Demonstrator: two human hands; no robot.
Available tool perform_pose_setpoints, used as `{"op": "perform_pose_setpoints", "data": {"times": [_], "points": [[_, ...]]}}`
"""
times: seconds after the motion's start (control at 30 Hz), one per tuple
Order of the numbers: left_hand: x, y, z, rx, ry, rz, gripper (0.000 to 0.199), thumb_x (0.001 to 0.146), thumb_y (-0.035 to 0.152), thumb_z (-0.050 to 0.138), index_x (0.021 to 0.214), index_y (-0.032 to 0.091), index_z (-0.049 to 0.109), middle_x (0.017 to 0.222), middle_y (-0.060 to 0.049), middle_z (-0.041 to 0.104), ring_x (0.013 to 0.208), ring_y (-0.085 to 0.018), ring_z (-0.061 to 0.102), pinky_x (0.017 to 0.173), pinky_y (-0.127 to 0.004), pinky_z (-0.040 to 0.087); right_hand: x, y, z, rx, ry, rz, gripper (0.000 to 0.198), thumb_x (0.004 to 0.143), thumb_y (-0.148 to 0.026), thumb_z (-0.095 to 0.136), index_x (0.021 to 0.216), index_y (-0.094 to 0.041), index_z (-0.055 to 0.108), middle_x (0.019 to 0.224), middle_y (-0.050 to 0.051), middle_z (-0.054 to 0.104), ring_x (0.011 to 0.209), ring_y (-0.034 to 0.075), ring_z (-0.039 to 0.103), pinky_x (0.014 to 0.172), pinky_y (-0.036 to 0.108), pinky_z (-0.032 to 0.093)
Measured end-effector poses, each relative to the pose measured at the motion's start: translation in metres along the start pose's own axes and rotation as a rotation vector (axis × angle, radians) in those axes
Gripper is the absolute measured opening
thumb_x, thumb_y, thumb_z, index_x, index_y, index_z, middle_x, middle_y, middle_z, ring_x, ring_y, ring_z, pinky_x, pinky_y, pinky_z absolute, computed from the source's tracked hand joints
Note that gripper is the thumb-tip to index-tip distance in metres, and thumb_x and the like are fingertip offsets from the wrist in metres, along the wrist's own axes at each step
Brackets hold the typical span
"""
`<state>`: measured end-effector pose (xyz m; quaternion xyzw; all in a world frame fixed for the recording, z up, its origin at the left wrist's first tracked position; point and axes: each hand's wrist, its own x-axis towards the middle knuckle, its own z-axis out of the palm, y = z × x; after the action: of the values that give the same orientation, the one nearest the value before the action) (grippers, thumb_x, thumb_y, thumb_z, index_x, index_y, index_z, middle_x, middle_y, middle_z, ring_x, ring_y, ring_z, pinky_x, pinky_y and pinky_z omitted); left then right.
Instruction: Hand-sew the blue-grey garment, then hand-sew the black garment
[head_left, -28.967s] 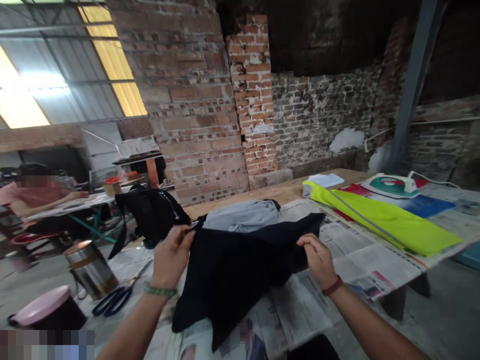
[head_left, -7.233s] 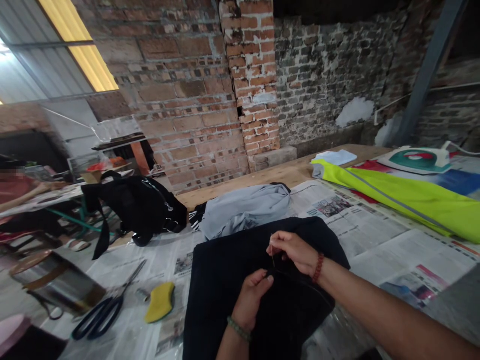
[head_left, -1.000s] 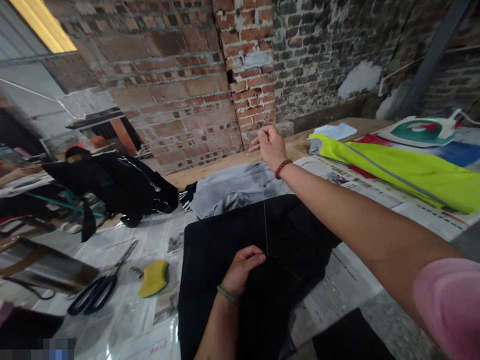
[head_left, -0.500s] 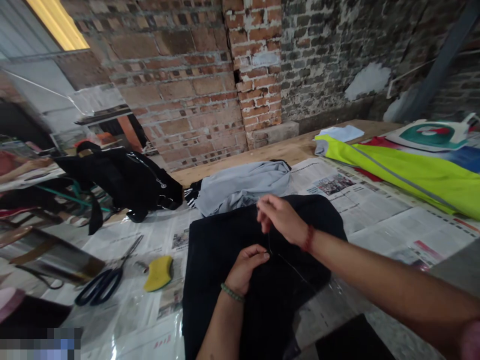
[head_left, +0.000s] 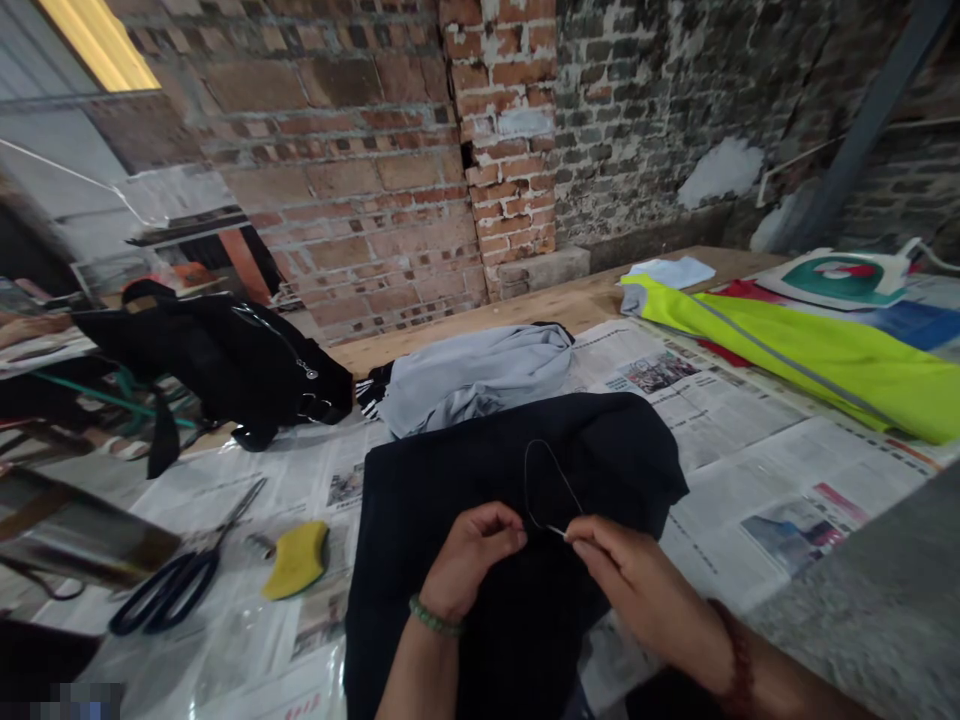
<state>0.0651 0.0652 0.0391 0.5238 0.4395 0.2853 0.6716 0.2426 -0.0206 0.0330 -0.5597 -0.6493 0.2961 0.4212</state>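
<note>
A folded piece of dark cloth [head_left: 517, 450] lies in front of me. My left hand [head_left: 480, 550], with a green bead bracelet, rests on it, thumb and forefinger pinching the cloth; the exact grip is partly hidden. Just to the right, my right hand [head_left: 626, 570], wearing a red bracelet, pinches a thin needle [head_left: 556, 531] whose tip points left toward the left fingertips. A fine thread [head_left: 526, 475] makes a loop over the cloth above both hands.
Left of the cloth lie a yellow sponge [head_left: 297, 560] and dark-handled scissors [head_left: 172, 590], near a metal can [head_left: 82, 530]. Behind are a black bag [head_left: 217, 350] and grey garment [head_left: 472, 375]. A neon vest [head_left: 795, 350] and iron [head_left: 844, 278] sit right, on newspaper [head_left: 795, 490].
My right hand has come down and right from above the cloth, and the needle now shows in its fingers. The thread now forms a loop. My left hand stays near the same spot.
</note>
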Motion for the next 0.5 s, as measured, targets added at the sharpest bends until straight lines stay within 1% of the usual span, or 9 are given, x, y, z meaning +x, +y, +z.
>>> {"op": "perform_pose_setpoints", "data": {"times": [0.07, 0.2, 0.3, 0.5], "points": [[0.0, 0.001, 0.0, -0.007, 0.017, 0.021, 0.011, 0.058, 0.02, 0.072, 0.059, 0.015, 0.063, 0.053, 0.004, 0.051, 0.047, -0.006, 0.04, 0.046, -0.016, 0.03, -0.004, 0.0, 0.005, -0.008, -0.021, -0.013, 0.019, 0.085, -0.024, 0.035, 0.084, -0.024, 0.054, 0.08, 0.002, 0.06, 0.073, 0.015, 0.057, 0.066, 0.026, 0.043], [-0.001, 0.002, 0.001, -0.028, 0.028, 0.049, 0.012, 0.057, 0.021, 0.072, 0.058, 0.015, 0.062, 0.053, 0.004, 0.05, 0.048, -0.007, 0.041, 0.047, -0.017, 0.031, -0.003, -0.003, 0.011, -0.052, -0.049, -0.013, 0.02, 0.084, -0.021, 0.035, 0.082, -0.023, 0.055, 0.073, 0.001, 0.06, 0.065, 0.014, 0.057, 0.061, 0.025, 0.042], [-0.002, 0.002, 0.003, -0.033, 0.032, 0.055, 0.011, 0.057, 0.021, 0.072, 0.058, 0.015, 0.062, 0.052, 0.004, 0.049, 0.048, -0.007, 0.04, 0.046, -0.017, 0.031, 0.0, -0.004, 0.013, -0.091, -0.046, -0.011, 0.02, 0.083, -0.018, 0.036, 0.083, -0.022, 0.056, 0.072, 0.001, 0.06, 0.064, 0.014, 0.056, 0.06, 0.024, 0.04], [-0.003, 0.003, 0.003, 0.005, 0.028, 0.097, 0.009, 0.058, 0.018, 0.071, 0.058, 0.015, 0.063, 0.055, 0.003, 0.053, 0.052, -0.008, 0.043, 0.051, -0.017, 0.034, 0.004, -0.005, 0.015, -0.105, -0.045, 0.014, 0.02, 0.084, -0.02, 0.035, 0.079, -0.021, 0.055, 0.064, -0.001, 0.057, 0.058, 0.013, 0.054, 0.056, 0.024, 0.038]]}}
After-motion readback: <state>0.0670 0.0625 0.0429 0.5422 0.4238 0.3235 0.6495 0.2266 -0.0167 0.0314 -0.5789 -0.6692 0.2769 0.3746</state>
